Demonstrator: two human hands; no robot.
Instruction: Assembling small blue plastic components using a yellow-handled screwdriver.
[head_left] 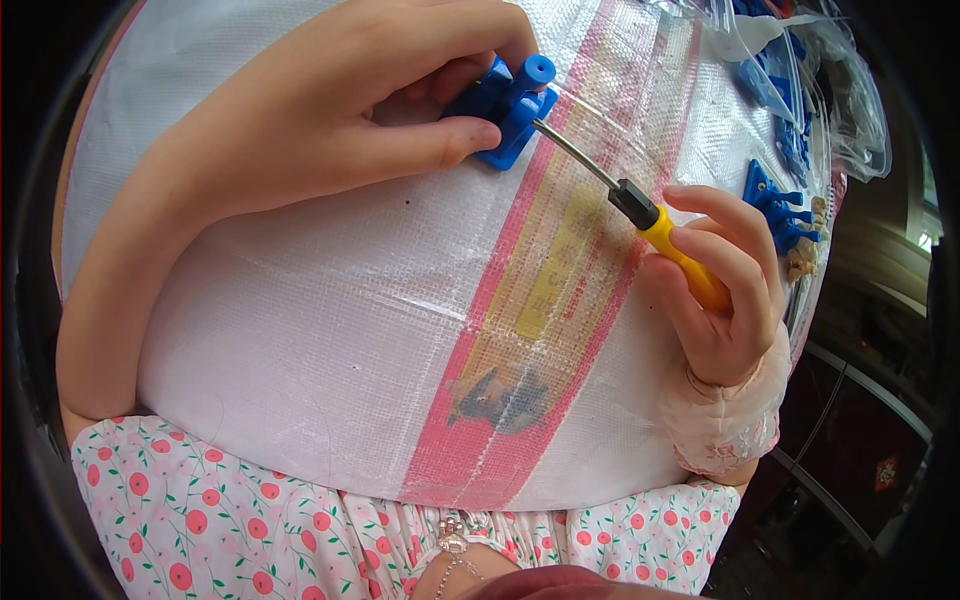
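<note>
Your floral garment [195,515], six o'clock; your left hand [350,100], eleven, fingers holding the blue part [515,120]; your right hand [728,290], three, grips the screwdriver [633,204]: align it squarely.

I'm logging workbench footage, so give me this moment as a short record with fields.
Left grip: holds a blue plastic part
Right grip: holds a screwdriver by its yellow handle
Screwdriver tip: at the blue plastic part; contact unclear
Surface: white woven sheet with a pink-edged printed band
Right side: pronged blue piece; clear plastic bags beyond it
</note>
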